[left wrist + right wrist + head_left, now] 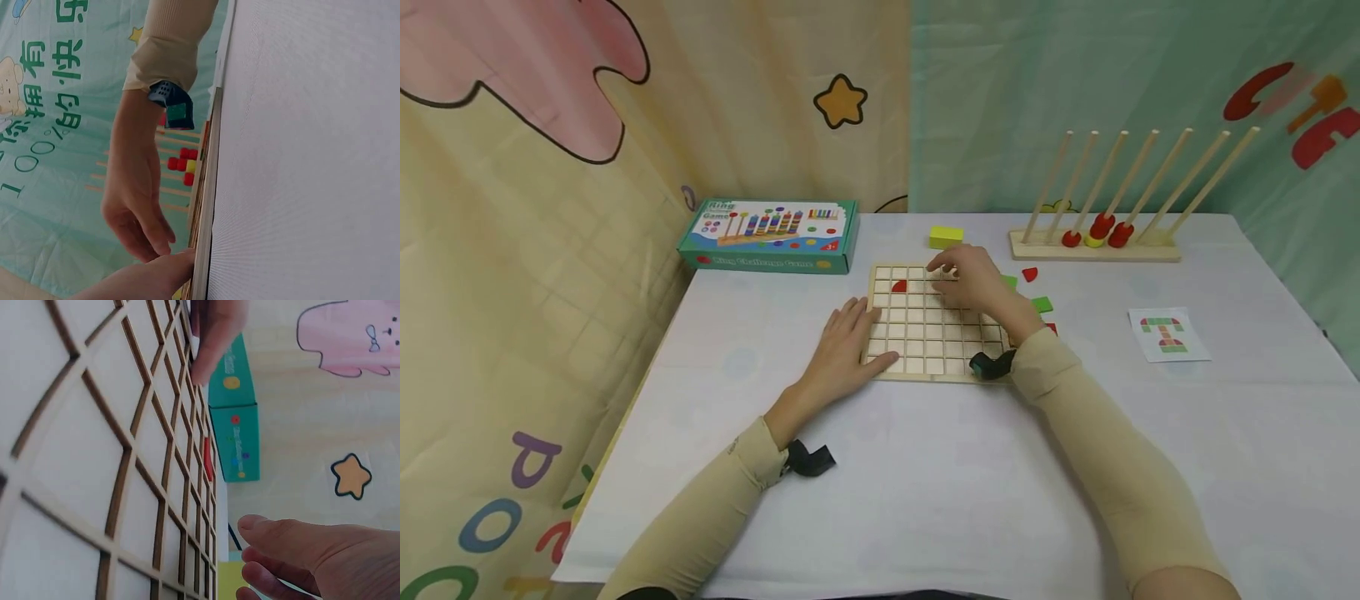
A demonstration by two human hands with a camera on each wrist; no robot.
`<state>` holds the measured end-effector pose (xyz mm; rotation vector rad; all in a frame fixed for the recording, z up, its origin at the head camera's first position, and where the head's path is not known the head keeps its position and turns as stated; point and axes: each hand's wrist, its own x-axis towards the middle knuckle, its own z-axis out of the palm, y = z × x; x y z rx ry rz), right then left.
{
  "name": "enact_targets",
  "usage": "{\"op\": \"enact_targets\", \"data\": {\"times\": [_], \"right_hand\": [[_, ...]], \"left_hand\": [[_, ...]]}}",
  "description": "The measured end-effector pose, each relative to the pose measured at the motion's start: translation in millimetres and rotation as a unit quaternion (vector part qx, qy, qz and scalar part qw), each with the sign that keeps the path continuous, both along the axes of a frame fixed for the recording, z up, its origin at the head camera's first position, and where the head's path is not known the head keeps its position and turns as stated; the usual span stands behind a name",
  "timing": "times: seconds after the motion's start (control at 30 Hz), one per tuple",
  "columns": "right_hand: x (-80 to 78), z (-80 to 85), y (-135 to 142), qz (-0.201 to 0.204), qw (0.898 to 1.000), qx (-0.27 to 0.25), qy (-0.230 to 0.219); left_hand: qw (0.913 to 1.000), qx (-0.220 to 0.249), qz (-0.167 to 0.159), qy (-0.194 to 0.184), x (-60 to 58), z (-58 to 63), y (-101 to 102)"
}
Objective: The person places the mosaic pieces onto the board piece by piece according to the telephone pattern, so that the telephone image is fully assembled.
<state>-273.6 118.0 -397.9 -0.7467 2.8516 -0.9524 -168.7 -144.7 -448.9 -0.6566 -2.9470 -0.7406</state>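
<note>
A wooden grid board (916,364) with square cells lies flat on the table. One red quarter-round piece (899,287) sits in a cell near its far left corner. My left hand (842,346) rests along the board's left side, thumb on the near left corner, fingers stretched out. Over the far part of the board hovers my right hand (976,282), its fingers loosely bent; the right wrist view shows the thumb (281,540) apart from the fingers and no piece between them. Beside the board's right edge lie green pieces (1042,304) and a red piece (1030,273), partly hidden by the right arm.
Behind the board stands a yellow block (947,237). A green game box (771,236) lies at the back left. At the back right is a wooden peg rack (1093,250) with red and yellow beads. A pattern card (1168,335) lies on the right.
</note>
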Motion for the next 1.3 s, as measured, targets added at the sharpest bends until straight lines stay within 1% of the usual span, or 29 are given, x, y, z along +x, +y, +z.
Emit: {"op": "enact_targets", "data": {"times": [0.13, 0.27, 0.4, 0.47, 0.57, 0.67, 0.73, 0.83, 1.0, 1.1, 1.17, 1.3], "right_hand": [[3.3, -1.5, 26.3, -0.03, 0.999, -0.04, -0.004], [3.1, -2.7, 42.1, -0.048, 0.997, -0.059, -0.008], [3.7, -1.5, 56.7, -0.06, 0.997, -0.05, -0.002], [3.8, -2.3, 66.9, -0.073, 0.997, -0.037, 0.0], [3.8, -3.4, 84.2, -0.105, 0.994, -0.022, -0.006], [3.0, -4.0, 99.1, -0.145, 0.989, -0.022, -0.018], [2.6, -4.0, 106.4, -0.168, 0.985, -0.023, -0.024], [2.8, -4.9, 113.2, -0.19, 0.981, -0.027, -0.031], [4.1, -8.8, 117.7, -0.209, 0.977, -0.02, -0.03], [5.0, -10.2, 118.8, -0.214, 0.976, -0.017, -0.032], [5.6, -10.2, 119.2, -0.215, 0.976, -0.013, -0.035], [5.8, -9.6, 121.5, -0.204, 0.978, 0.001, -0.042]], "left_hand": [[1.0, 0.004, -0.001, 0.005, 1.0, 0.6, -1.1], [0.9999, 0.009, -0.002, 0.01, 2.5, 0.5, -2.7], [0.9999, 0.009, -0.003, 0.009, 3.1, -0.3, -2.9], [0.9999, 0.008, -0.003, 0.008, 3.1, -0.2, -2.8], [0.9999, 0.007, -0.003, 0.009, 2.5, 0.3, -2.9], [0.9999, 0.006, -0.002, 0.008, 1.6, 1.0, -2.9], [1.0, 0.004, 0.001, 0.005, 1.1, 0.5, -3.0], [1.0, 0.002, 0.006, 0.001, 1.3, -1.0, -3.5], [1.0, 0.002, 0.005, 0.005, 1.0, -3.0, -2.7], [1.0, 0.005, 0.001, 0.007, 0.4, -2.7, -1.3], [0.9999, 0.005, -0.001, 0.009, 0.1, -2.1, -0.4], [0.9999, 0.003, -0.005, 0.011, -0.6, -0.9, 1.1]]}}
